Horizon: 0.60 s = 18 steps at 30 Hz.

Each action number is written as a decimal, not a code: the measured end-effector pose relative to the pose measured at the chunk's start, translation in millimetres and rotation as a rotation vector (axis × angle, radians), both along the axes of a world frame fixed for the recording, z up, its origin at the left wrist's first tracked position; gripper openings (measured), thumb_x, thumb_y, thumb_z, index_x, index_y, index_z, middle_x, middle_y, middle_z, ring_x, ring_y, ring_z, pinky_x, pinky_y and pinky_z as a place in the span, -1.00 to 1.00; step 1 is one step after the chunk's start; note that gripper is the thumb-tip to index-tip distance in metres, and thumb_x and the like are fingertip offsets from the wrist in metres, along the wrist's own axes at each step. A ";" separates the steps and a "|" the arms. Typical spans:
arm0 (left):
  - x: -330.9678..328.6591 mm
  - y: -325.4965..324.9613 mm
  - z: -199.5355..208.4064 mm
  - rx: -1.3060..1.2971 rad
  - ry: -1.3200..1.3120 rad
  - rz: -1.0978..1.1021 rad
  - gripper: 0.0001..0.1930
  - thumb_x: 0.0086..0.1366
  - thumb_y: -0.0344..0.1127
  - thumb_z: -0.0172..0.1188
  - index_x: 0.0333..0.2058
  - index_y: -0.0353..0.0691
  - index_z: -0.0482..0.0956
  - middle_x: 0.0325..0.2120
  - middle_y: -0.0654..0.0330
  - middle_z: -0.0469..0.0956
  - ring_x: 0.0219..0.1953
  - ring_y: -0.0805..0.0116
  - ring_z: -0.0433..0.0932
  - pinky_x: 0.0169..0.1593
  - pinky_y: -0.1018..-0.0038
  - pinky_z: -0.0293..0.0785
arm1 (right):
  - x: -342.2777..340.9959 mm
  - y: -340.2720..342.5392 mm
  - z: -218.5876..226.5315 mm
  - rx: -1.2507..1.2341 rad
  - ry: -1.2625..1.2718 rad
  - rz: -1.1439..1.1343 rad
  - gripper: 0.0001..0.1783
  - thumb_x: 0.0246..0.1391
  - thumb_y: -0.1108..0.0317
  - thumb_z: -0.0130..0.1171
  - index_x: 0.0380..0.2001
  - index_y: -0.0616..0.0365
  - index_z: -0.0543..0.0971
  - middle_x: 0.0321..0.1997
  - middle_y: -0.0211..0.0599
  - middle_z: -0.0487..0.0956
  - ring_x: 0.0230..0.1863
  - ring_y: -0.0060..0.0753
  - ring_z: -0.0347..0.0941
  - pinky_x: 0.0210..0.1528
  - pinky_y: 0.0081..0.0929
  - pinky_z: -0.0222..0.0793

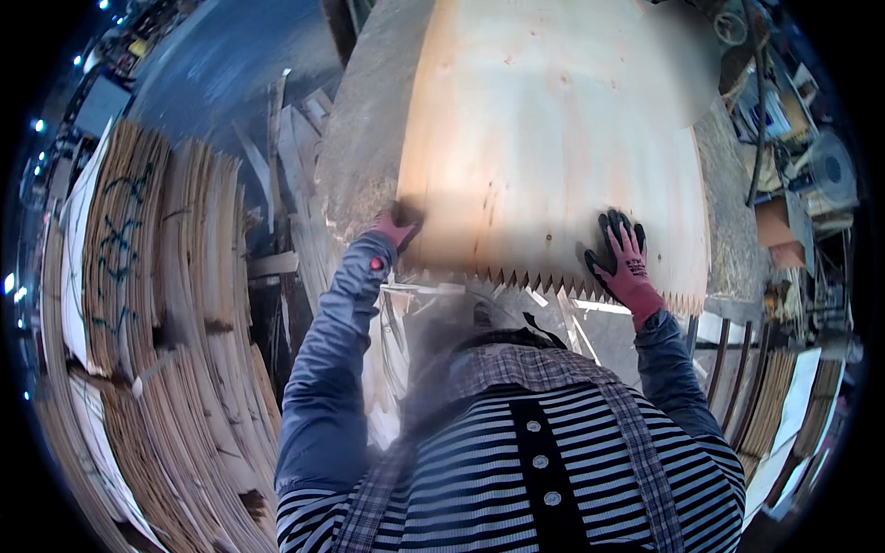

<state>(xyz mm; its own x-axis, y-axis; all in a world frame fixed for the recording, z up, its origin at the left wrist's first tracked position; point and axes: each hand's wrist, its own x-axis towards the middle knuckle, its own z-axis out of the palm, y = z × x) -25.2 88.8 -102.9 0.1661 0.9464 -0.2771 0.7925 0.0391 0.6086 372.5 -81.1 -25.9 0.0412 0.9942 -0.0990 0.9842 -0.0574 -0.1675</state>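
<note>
A broad, pale wood veneer sheet (544, 138) lies on a worn, dusty worktable (364, 129) in front of me. Its near edge is jagged, with sawtooth points. My left hand (398, 229), in a pink glove with dark fingers, is at the sheet's near left corner. Motion blurs those fingers, so their grip cannot be made out. My right hand (625, 263) wears a matching glove and rests on the sheet near its right front part. Its fingers are stretched out and apart, holding nothing.
Tall stacks of veneer sheets (120, 249) stand at the left, beside loose wood strips (293, 147). More stacked sheets (770, 401) are at the lower right. A cardboard box (782, 226) and a clear plastic container (830, 170) sit at the far right. Scraps lie below the jagged edge.
</note>
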 end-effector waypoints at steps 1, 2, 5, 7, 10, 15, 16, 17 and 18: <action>3.8 2.6 16.6 -0.069 0.067 -0.039 -0.38 -0.06 0.02 0.18 -0.12 -0.36 0.34 -0.28 0.04 0.47 -0.20 0.25 0.43 -0.09 0.49 0.30 | -6.7 -3.9 3.2 0.009 0.056 -0.042 -0.20 -0.24 0.11 0.15 0.09 0.11 0.10 0.18 -0.04 0.01 0.20 -0.03 -0.14 0.20 -0.18 -0.24; 5.0 4.9 36.3 -0.113 -0.135 -0.065 -0.41 -0.04 -0.01 0.17 -0.14 -0.36 0.36 -0.29 0.06 0.48 -0.21 0.28 0.43 -0.10 0.51 0.31 | -16.9 -7.9 8.7 0.062 0.086 -0.019 -0.19 -0.23 0.12 0.15 0.09 0.16 0.08 0.18 -0.04 0.00 0.21 -0.03 -0.16 0.22 -0.23 -0.27; -6.8 19.6 66.3 -0.224 -0.445 -0.122 -0.57 -0.02 -0.07 0.19 -0.27 -0.30 0.47 -0.44 0.19 0.51 -0.38 0.46 0.46 -0.27 0.59 0.37 | -55.7 -21.3 14.4 -0.008 0.121 0.041 -0.08 -0.33 0.02 0.21 0.09 0.21 0.07 0.18 -0.01 -0.02 0.22 -0.01 -0.18 0.23 -0.25 -0.28; 22.5 13.3 136.5 -0.388 -0.327 0.077 -0.61 -0.03 -0.07 0.20 -0.37 -0.32 0.50 -0.63 0.26 0.46 -0.63 0.52 0.40 -0.51 0.60 0.36 | -81.4 -33.6 7.5 0.025 0.026 0.059 0.00 -0.45 -0.04 0.26 0.07 0.23 0.11 0.16 0.10 -0.02 0.20 0.11 -0.19 0.21 -0.09 -0.31; 36.6 10.0 174.8 -0.039 -0.303 -0.201 -0.64 -0.01 -0.08 0.18 -0.49 -0.33 0.49 -0.75 0.28 0.38 -0.75 0.58 0.31 -0.64 0.60 0.26 | -93.2 -39.5 3.4 0.129 0.017 0.014 0.03 -0.54 -0.01 0.31 0.04 0.25 0.13 0.14 0.11 0.01 0.19 0.11 -0.16 0.20 -0.04 -0.33; 35.2 -6.6 221.9 -0.019 -0.390 -0.214 -0.68 0.01 -0.11 0.17 -0.52 -0.32 0.49 -0.78 0.30 0.36 -0.76 0.58 0.31 -0.64 0.60 0.25 | -99.6 -47.4 7.4 0.249 0.110 -0.029 0.09 -0.64 0.06 0.38 0.06 0.18 0.10 0.14 0.06 0.02 0.18 0.10 -0.14 0.19 -0.07 -0.23; 29.0 -3.8 223.3 -0.094 -0.391 -0.219 -0.69 0.01 -0.11 0.16 -0.52 -0.31 0.50 -0.78 0.30 0.36 -0.76 0.58 0.31 -0.64 0.60 0.25 | -100.0 -52.4 10.9 0.263 0.107 -0.005 0.09 -0.64 0.06 0.38 0.06 0.19 0.10 0.14 0.07 0.02 0.18 0.11 -0.13 0.19 -0.07 -0.23; 24.4 1.9 223.7 -0.168 -0.391 -0.223 -0.69 0.01 -0.11 0.16 -0.53 -0.30 0.50 -0.78 0.30 0.35 -0.76 0.58 0.31 -0.63 0.60 0.25 | -99.1 -54.6 15.0 0.276 0.103 0.020 0.09 -0.65 0.06 0.38 0.06 0.20 0.10 0.14 0.07 0.02 0.18 0.11 -0.13 0.19 -0.08 -0.23; 23.3 8.6 217.6 -0.236 -0.379 -0.213 -0.73 0.01 -0.13 0.16 -0.52 -0.26 0.51 -0.77 0.33 0.35 -0.75 0.60 0.30 -0.63 0.65 0.22 | -100.3 -51.7 18.2 0.199 0.120 0.046 0.09 -0.63 0.05 0.37 0.05 0.24 0.11 0.13 0.05 0.04 0.17 0.07 -0.10 0.19 -0.08 -0.24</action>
<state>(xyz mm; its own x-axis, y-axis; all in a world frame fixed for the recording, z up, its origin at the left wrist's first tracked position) -1.9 97.5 114.7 0.4791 0.7993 -0.3626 0.5229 0.0719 0.8494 272.2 -132.8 -7.7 -0.0046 0.9952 0.0973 0.9574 0.0325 -0.2870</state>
